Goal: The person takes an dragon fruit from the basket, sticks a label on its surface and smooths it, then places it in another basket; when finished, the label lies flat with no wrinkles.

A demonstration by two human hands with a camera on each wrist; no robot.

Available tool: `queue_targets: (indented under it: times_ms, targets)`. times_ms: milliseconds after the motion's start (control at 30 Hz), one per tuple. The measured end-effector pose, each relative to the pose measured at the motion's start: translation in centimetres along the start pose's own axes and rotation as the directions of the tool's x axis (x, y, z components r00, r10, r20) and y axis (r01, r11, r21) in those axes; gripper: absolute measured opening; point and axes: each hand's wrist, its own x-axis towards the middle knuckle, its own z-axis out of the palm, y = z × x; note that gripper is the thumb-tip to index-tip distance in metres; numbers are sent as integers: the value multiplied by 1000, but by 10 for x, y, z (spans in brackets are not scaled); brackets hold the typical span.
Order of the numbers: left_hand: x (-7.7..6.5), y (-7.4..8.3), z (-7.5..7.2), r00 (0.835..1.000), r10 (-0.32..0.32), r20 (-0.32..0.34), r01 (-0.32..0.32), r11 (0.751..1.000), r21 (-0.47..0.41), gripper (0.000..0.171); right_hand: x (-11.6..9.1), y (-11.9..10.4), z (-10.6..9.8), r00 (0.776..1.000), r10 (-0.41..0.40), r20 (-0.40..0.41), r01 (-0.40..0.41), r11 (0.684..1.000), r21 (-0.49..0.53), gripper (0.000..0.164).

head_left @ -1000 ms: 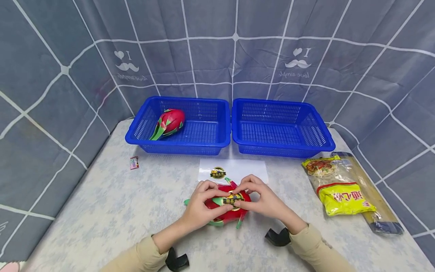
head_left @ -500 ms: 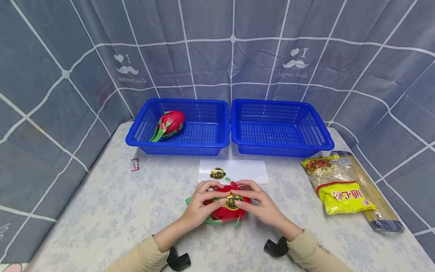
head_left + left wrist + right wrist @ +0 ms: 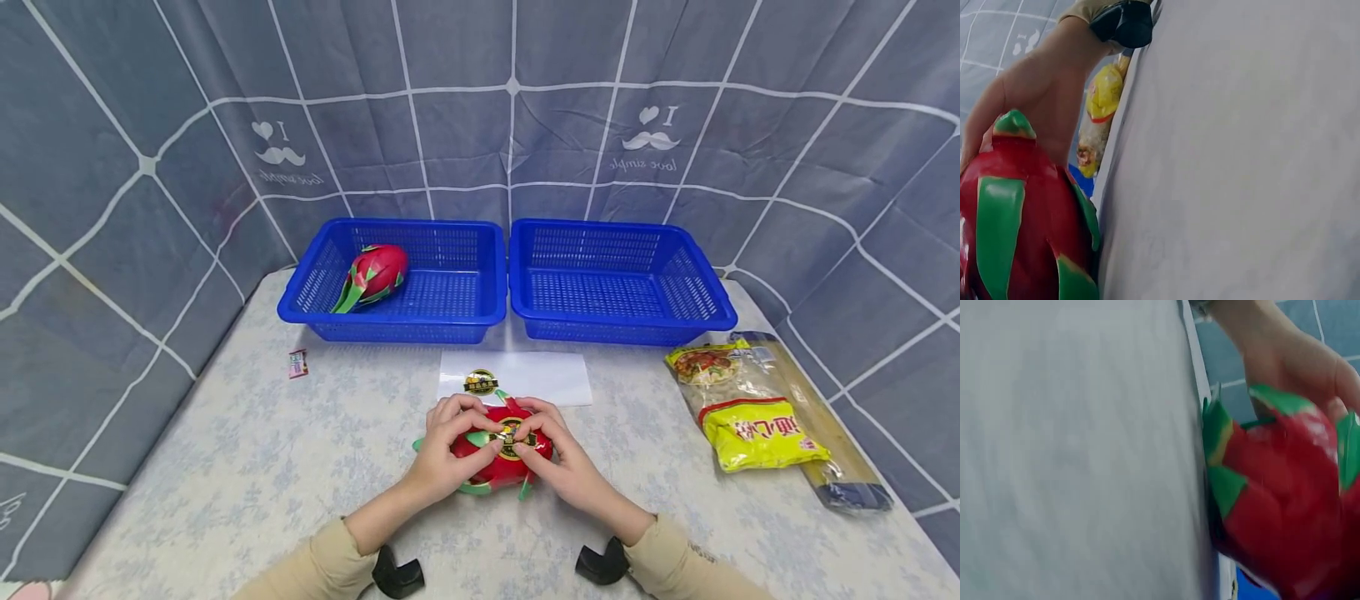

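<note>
A red dragon fruit [image 3: 498, 475] with green leaf tips lies on the table between both hands. On its upper side sits a round black-and-gold sticker [image 3: 508, 440]. My left hand [image 3: 442, 457] holds the fruit's left side, thumb and fingertips at the sticker's left edge. From the right, my right hand [image 3: 564, 460] curls over the fruit, with index finger and thumb on the sticker. In the left wrist view the fruit [image 3: 1041, 219] partly hides the right hand [image 3: 1047, 87]; in the right wrist view the fruit [image 3: 1285, 506] stands before the left hand [image 3: 1304, 369].
Behind, a left blue basket [image 3: 393, 318] contains another dragon fruit [image 3: 381, 268], beside a right blue basket [image 3: 622, 325]. White backing paper [image 3: 551, 379] bears another sticker [image 3: 481, 382]. A small packet [image 3: 297, 363] lies left; a yellow food bag [image 3: 757, 433] and long package [image 3: 843, 458] lie right.
Fingers and thumbs have shifted over the sticker; it now lies against the fruit's skin. The right hand has moved slightly left and curled more. The fruit has barely moved.
</note>
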Motion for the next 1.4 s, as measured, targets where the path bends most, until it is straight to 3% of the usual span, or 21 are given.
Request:
queue_targets:
  times_ms: [133,300,467,633,800,1100,1267,1400]
  targets:
    - [-3,-6,2,999,-34,23,33,999,39,23,-2,-1,3,1000,-4,15,5,999,-54,13]
    - [-2,-7,2,997,-44,58,43,999,22,27,-1,-3,0,999,-15,45,20,995,-96,23]
    - [0,-8,1,996,-63,69,68,994,-82,21,1,-2,-5,996,-2,87,9,997,-78,29]
    - [2,-8,-3,986,-128,105,146,972,-184,16,3,-1,-9,991,45,130,-48,999,21,24]
    - [5,-8,-4,985,-127,119,153,955,-254,14,4,-1,-10,990,50,134,-62,994,89,18]
    - [11,23,-7,992,-84,92,93,990,-109,22,2,2,-4,997,19,74,-17,1000,-23,30]
    - [11,28,-8,992,-99,84,106,991,-80,28,1,0,-3,998,41,56,-38,998,-52,41]
    - [9,22,-7,994,-88,64,91,995,-49,32,1,-1,-4,997,46,55,-41,995,-88,45]
